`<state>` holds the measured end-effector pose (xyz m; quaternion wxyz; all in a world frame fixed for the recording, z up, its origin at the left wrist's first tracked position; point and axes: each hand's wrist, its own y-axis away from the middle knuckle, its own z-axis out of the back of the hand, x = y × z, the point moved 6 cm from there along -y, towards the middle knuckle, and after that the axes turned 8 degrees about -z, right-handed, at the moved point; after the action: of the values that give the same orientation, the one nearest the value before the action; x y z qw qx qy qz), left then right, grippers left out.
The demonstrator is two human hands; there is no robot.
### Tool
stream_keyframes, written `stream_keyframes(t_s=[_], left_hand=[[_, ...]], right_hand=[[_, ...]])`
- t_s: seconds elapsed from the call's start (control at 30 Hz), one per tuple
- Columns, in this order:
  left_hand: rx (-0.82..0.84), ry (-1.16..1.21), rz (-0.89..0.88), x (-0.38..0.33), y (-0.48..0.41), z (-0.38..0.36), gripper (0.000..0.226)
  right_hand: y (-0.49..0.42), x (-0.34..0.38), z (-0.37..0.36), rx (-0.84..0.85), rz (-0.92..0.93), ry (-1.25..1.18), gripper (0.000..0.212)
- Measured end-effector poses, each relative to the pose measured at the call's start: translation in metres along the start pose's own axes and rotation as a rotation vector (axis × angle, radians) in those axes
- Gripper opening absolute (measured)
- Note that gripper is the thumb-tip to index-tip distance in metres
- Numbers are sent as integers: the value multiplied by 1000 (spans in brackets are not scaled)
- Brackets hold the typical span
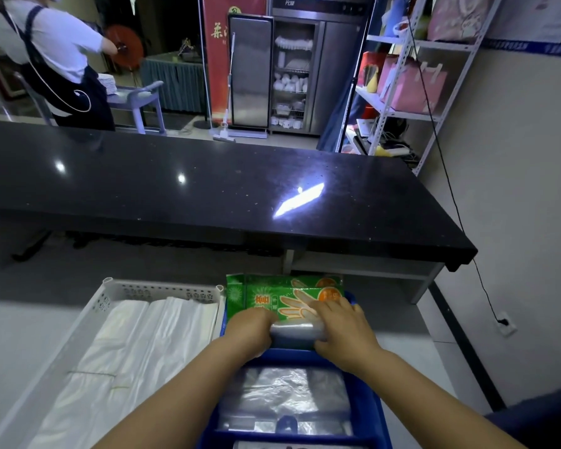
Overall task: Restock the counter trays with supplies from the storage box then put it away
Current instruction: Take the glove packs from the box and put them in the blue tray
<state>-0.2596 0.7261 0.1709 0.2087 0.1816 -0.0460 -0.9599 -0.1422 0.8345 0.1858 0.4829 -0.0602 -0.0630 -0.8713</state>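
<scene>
The blue tray (374, 413) sits toward the worktop's (13, 335) right edge, with flat clear film in its near compartments. Above its far compartment, the left hand (250, 328) and right hand (340, 328) each clamp 1 end of a glossy, soft clear plastic bundle (297, 333). It is best lowered level, snug against the upright green glove packs (272, 296) at the far rim.

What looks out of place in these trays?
Only the green printed glove packets: they stand on edge at the far end of the blue plastic tray, rising above its rim rather than lying flat. The held clear plastic bundle looks intact; nothing seems spilled.
</scene>
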Motion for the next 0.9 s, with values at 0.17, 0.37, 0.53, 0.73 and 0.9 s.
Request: stream_keyframes(t_s=[0.17, 0.37, 0.53, 0.73, 0.9], left_hand=[[102, 54, -4, 3, -11, -4, 23], [-103, 201, -44, 20, 0, 16, 49], [-151, 50, -146, 9, 11, 8, 28], [-194, -15, -139, 10, 9, 6, 26], [-283, 0, -172, 22, 12, 14, 28]], right_hand=[[0, 15, -5, -15, 67, -29, 36], [-3, 9, -11, 9, 54, -84, 11], [-10, 9, -24, 172, 39, -152, 9], [-16, -4, -9, 15, 22, -198, 36], [-9, -21, -2, -60, 43, -157, 23]])
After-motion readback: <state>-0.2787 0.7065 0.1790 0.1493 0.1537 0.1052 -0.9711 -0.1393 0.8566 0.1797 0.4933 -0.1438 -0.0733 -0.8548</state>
